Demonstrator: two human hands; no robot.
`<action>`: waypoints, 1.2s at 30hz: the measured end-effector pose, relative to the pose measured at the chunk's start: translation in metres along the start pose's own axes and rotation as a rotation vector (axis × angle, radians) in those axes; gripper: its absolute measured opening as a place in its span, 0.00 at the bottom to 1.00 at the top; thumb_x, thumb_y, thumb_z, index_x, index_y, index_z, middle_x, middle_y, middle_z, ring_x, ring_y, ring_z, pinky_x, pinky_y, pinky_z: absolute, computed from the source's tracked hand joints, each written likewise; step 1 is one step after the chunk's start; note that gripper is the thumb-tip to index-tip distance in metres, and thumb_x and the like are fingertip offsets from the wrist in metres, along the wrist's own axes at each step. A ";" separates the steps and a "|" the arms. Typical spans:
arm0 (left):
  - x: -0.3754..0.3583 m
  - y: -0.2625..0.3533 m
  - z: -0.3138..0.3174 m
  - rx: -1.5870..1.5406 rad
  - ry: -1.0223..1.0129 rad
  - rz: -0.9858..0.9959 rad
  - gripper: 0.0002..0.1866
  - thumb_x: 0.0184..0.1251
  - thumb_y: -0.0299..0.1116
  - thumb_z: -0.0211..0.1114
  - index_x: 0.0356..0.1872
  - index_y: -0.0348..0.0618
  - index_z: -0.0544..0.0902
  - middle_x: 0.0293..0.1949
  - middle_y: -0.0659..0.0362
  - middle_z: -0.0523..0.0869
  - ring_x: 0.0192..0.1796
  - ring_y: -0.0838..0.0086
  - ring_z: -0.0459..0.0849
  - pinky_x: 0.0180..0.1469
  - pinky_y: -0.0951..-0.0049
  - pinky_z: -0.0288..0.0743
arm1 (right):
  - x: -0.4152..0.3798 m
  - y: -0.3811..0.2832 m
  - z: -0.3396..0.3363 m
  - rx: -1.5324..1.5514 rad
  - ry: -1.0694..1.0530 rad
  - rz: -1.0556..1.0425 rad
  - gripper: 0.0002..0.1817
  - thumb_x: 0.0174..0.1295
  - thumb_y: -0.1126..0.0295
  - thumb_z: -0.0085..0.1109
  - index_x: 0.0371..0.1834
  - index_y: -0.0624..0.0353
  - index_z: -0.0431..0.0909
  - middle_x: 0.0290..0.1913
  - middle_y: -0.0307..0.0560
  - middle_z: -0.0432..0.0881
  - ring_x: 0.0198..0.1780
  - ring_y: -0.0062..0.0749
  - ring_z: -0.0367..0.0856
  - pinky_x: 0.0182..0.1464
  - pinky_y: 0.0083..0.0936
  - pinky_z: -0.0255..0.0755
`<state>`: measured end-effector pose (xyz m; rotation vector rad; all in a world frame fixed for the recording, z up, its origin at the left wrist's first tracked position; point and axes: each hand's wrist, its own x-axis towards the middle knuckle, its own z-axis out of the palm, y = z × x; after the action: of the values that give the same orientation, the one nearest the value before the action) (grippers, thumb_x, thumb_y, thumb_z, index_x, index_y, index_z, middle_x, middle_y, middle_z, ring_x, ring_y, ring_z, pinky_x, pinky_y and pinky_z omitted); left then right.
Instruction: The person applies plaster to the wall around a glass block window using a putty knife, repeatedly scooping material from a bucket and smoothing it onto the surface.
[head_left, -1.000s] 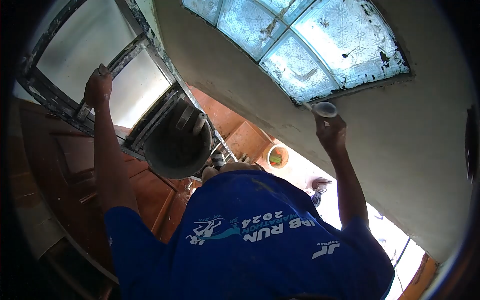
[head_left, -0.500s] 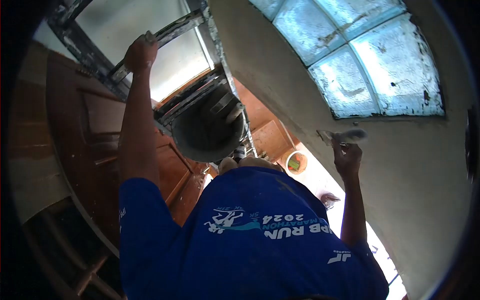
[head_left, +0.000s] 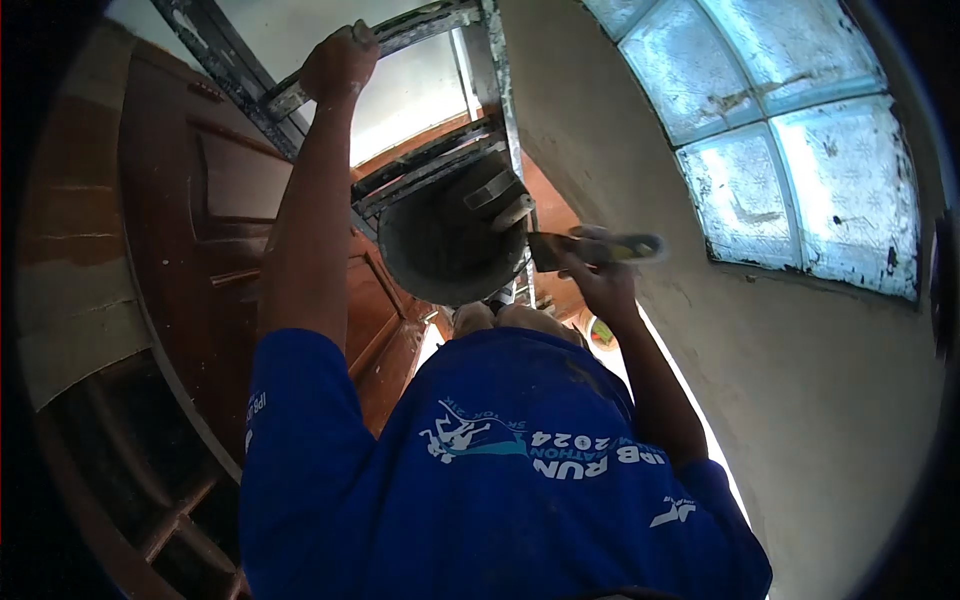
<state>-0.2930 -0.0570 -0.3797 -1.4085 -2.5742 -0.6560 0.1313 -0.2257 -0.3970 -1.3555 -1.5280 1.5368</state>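
Note:
My left hand is wrapped round a paint-spattered rung of the ladder. In my right hand is a putty knife, its blade toward the black bucket and its handle blurred by motion. The blade lies at the bucket's right rim; whether it touches cannot be made out. Inside the bucket, near the upper right, rests another tool with a pale round handle and a flat grey part. The bucket sits just below a lower rung, in front of my legs.
A plastered wall with a glass-block window rises on the right. On the left stands a brown panelled door. A pale container with green and red contents is down on the floor, partly hidden by my right arm.
My right hand has moved left with the putty knife, away from the wall below the window to the bucket's side. My left hand keeps hold of the rung; the whole view has shifted.

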 end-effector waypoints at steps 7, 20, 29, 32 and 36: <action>-0.004 0.008 -0.008 0.047 -0.016 -0.019 0.27 0.73 0.54 0.42 0.44 0.50 0.88 0.40 0.43 0.88 0.44 0.43 0.86 0.48 0.48 0.80 | 0.053 0.066 0.091 -0.103 -0.102 -0.125 0.16 0.59 0.68 0.67 0.48 0.62 0.79 0.43 0.48 0.84 0.43 0.32 0.84 0.47 0.29 0.77; -0.003 0.019 -0.015 0.049 0.034 0.043 0.19 0.72 0.44 0.54 0.35 0.39 0.86 0.30 0.47 0.87 0.35 0.52 0.86 0.43 0.51 0.79 | 0.133 0.192 0.220 -0.288 -0.087 -0.141 0.17 0.57 0.70 0.62 0.50 0.58 0.79 0.46 0.58 0.84 0.51 0.56 0.83 0.53 0.43 0.76; -0.002 0.009 -0.003 0.008 0.240 0.177 0.19 0.71 0.42 0.53 0.26 0.41 0.84 0.25 0.48 0.86 0.28 0.50 0.84 0.34 0.52 0.80 | 0.135 0.221 0.233 -0.228 -0.212 -0.030 0.18 0.58 0.71 0.61 0.53 0.57 0.78 0.48 0.57 0.85 0.52 0.54 0.83 0.53 0.40 0.77; -0.001 0.008 -0.001 0.060 0.253 0.226 0.18 0.70 0.42 0.54 0.26 0.42 0.83 0.24 0.48 0.85 0.27 0.50 0.84 0.32 0.53 0.80 | 0.137 0.224 0.230 -0.181 -0.178 0.049 0.19 0.58 0.70 0.62 0.54 0.58 0.78 0.49 0.56 0.85 0.53 0.51 0.84 0.54 0.40 0.76; -0.002 0.009 -0.002 0.015 0.286 0.193 0.18 0.70 0.41 0.55 0.25 0.42 0.83 0.23 0.49 0.85 0.26 0.51 0.84 0.32 0.52 0.80 | 0.129 0.234 0.241 -0.213 -0.127 0.021 0.20 0.58 0.68 0.66 0.54 0.59 0.78 0.48 0.52 0.85 0.51 0.45 0.85 0.55 0.37 0.76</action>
<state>-0.2845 -0.0548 -0.3755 -1.4185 -2.1900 -0.7451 -0.0716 -0.2373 -0.6939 -1.4169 -1.8039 1.5334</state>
